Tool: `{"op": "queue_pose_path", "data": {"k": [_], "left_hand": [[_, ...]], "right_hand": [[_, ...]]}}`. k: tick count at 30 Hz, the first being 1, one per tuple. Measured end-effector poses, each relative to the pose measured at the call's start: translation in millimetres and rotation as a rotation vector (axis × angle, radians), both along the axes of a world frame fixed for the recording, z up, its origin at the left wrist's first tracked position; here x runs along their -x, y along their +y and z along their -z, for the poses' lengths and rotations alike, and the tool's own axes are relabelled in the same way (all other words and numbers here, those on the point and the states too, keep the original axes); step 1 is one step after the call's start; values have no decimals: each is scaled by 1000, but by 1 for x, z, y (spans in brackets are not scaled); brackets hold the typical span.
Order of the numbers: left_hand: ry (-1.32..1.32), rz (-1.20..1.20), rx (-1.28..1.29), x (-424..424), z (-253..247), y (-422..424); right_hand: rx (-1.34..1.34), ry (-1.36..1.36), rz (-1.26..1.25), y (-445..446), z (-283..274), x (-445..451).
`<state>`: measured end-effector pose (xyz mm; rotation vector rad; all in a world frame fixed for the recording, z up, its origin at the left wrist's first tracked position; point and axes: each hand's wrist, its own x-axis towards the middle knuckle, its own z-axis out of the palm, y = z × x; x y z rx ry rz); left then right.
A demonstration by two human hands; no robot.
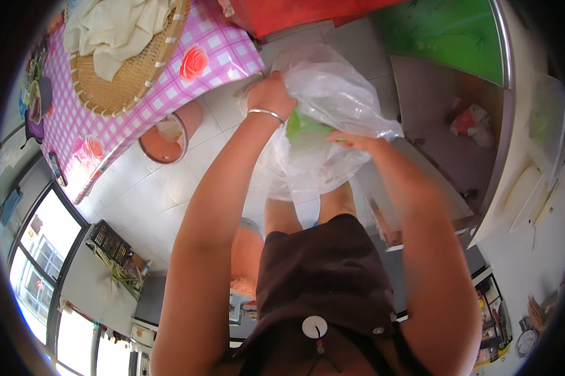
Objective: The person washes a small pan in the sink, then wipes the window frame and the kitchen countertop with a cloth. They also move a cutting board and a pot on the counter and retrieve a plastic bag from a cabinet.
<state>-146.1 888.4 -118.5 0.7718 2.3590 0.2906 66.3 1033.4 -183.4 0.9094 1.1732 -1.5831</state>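
In front of my legs hangs a large translucent plastic bag, gathered and crumpled. My left hand, with a silver bangle at the wrist, is closed on the bag's upper left part. On the bag's right side, my right hand has its fingers bent at the edge of a light green object, which shows inside or behind the plastic. Whether that hand grips the green object or only the plastic cannot be told. The far folds of the bag hide the rest of the green object.
A table with a checked purple cloth stands at upper left, bearing a woven bamboo tray with cream cloth. Below its edge is a reddish bin on the tiled floor. At right, a cabinet stands open with a bag inside.
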Motion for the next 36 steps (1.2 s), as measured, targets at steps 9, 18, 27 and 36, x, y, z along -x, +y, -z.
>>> {"op": "queue_pose_path", "data": {"k": [9, 18, 27, 36], "left_hand": [[-10, -36, -54, -6, 11, -2], [38, -117, -33, -1, 9, -14], [173, -145, 158, -28, 5, -31], [-67, -247, -9, -25, 36, -37]], "right_hand": [[341, 204, 295, -6, 46, -53], [290, -151, 390, 13, -8, -37], [198, -95, 432, 10, -57, -4], [371, -98, 504, 32, -65, -60]]}}
